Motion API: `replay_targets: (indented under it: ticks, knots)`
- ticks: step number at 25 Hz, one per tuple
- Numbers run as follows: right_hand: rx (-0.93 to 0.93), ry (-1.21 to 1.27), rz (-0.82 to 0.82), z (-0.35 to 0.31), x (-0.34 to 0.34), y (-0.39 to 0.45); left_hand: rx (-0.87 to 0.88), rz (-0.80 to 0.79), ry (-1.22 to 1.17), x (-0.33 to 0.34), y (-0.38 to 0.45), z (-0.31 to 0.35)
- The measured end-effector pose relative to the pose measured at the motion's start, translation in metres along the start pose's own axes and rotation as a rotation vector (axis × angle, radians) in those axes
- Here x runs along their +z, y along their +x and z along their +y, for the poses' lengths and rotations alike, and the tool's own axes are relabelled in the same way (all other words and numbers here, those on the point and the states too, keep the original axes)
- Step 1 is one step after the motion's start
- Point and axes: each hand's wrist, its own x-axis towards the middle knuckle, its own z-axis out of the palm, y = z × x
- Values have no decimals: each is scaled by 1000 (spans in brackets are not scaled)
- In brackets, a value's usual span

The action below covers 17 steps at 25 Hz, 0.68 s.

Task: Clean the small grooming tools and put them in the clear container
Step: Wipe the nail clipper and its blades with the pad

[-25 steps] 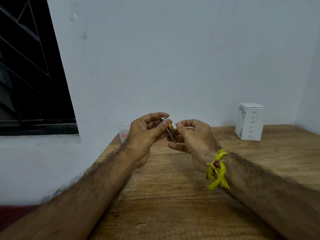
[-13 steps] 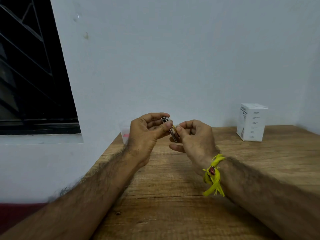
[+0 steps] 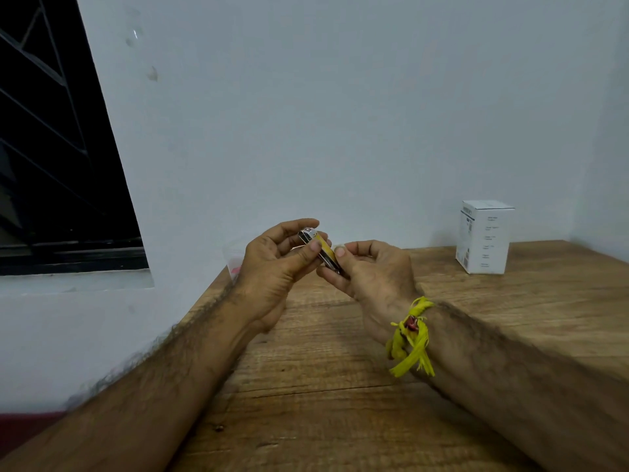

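A small metal nail clipper [image 3: 321,248] with a yellow face is held up above the wooden table [image 3: 340,386], tilted with its head up and to the left. My left hand [image 3: 272,267] grips its upper end between thumb and fingers. My right hand [image 3: 371,270] pinches its lower end, with the thumb on the yellow face; something small and white shows at the fingertips. The clear container [image 3: 234,258] stands at the table's far left corner, mostly hidden behind my left hand, with something pink inside.
A white cardboard box [image 3: 483,236] stands at the back right of the table, next to the wall. A dark window [image 3: 51,148] fills the left. A yellow thread band is tied round my right wrist. A small dark speck lies on the near tabletop.
Both hands stay on the clipper with almost no shift. My right thumb has slid slightly along the yellow face.
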Motion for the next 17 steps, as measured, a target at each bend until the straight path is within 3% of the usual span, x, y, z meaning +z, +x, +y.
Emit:
replay_targets:
  ticks: [4,9,17]
  knots:
    - [66,84,-14,-5,1,-1,1,-105,94,-6,0,2]
    - [118,60,-1,-9,1,3,67,-53,242,-8,1,3]
    - [3,-18,-29,1,-4,1,53,-92,254,-9,-1,2]
